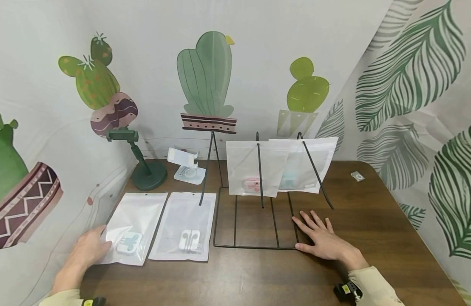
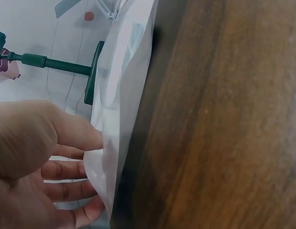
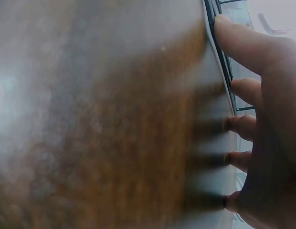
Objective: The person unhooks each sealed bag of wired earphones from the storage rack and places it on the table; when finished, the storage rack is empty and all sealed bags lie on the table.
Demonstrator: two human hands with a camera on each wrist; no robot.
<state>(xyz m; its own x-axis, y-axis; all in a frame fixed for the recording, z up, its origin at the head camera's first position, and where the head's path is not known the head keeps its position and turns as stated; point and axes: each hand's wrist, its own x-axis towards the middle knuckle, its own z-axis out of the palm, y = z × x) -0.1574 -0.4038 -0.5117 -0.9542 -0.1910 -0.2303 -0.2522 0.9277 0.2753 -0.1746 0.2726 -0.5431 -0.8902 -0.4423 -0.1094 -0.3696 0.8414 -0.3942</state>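
At the left side, my left hand (image 1: 88, 248) pinches the near left edge of a white zip pouch (image 1: 141, 212). In the left wrist view the thumb (image 2: 76, 131) lies on one face of the pouch and the fingers are behind it. Pale blue earphones in a case (image 1: 129, 242) show through its front. Beside it lies a second white pouch (image 1: 187, 212) holding white earphones (image 1: 189, 240). My right hand (image 1: 325, 240) rests on the table with fingers spread, its thumb at the near right corner of a black wire rack (image 1: 254, 247).
Two pouches hang on the rack's prongs, one with pink earphones (image 1: 252, 185) and one with a pale blue item (image 1: 289, 180). Behind stand a green phone stand (image 1: 149, 175) and a white folding stand (image 1: 189, 174). A small silver clip device (image 1: 357, 176) lies on the table (image 1: 373, 212) at right.
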